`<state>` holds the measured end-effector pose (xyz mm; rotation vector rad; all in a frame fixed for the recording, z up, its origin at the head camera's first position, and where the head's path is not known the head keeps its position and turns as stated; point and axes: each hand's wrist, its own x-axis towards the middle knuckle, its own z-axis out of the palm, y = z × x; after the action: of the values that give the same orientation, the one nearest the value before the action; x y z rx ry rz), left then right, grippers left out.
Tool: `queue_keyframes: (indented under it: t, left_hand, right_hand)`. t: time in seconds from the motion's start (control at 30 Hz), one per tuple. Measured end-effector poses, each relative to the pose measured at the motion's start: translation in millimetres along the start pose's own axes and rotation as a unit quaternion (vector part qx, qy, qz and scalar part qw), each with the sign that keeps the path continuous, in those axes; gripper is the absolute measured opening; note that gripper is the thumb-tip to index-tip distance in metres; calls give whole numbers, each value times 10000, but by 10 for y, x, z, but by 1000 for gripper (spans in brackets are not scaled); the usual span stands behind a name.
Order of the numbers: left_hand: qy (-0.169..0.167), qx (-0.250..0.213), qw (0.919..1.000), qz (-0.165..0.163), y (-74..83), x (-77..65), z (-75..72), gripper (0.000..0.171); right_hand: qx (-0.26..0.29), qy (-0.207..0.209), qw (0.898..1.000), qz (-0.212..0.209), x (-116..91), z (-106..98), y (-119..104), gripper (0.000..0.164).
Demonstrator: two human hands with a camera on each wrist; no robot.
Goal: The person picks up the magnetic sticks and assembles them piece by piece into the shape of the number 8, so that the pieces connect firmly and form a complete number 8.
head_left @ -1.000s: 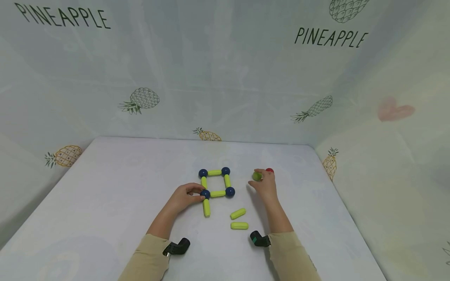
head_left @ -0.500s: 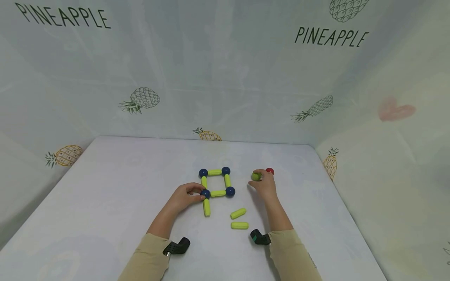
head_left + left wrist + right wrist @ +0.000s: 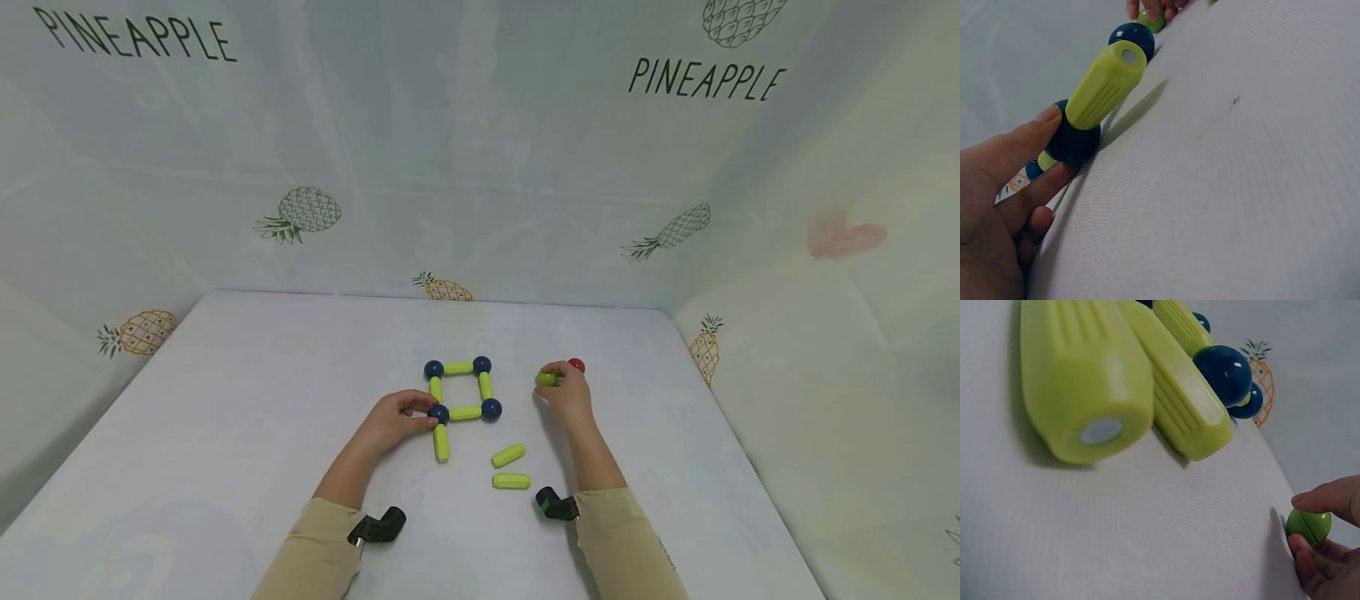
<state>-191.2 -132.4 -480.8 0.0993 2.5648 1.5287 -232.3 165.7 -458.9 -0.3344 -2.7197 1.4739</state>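
A square of yellow-green magnetic rods (image 3: 465,413) with dark blue balls (image 3: 491,409) at its corners lies on the table. My left hand (image 3: 395,417) pinches the near-left blue ball (image 3: 1074,142) between thumb and fingers. From that ball a further rod (image 3: 441,444) sticks out toward me, its metal end showing in the left wrist view. To the right of the square, my right hand (image 3: 568,398) holds a green ball (image 3: 1310,526) with thumb and fingers around it, close over the table. A red ball (image 3: 576,365) sits just behind the right hand, partly hidden by it.
Two loose yellow-green rods, a slanted one (image 3: 508,455) and a level one (image 3: 512,481), lie between the forearms. The white table (image 3: 300,358) meets a pineapple-print cloth (image 3: 480,167) behind. A black wrist camera (image 3: 378,527) juts from each sleeve.
My right thumb and fingers have closed in on the green ball, which has shifted very slightly toward me. The left hand and the square have stayed put.
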Motion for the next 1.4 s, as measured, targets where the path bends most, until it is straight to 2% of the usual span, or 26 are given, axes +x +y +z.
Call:
queue_keyframes:
  t: [0.2, 0.5, 0.9, 1.4]
  left_hand:
    - [6, -11, 10000, 2, -6, 5, 3, 25]
    - [11, -15, 10000, -18, -29, 18, 8, 26]
    - [37, 9, 10000, -8, -42, 23, 17, 28]
    - [34, -54, 10000, -26, -23, 8, 10, 28]
  right_hand:
    - [315, -15, 9994, 110, 2, -13, 30, 28]
    - [330, -66, 9994, 25, -22, -30, 20, 26]
    - [339, -323, 9987, 211, -213, 21, -70, 27]
    - [335, -411, 9986, 41, -414, 63, -155, 27]
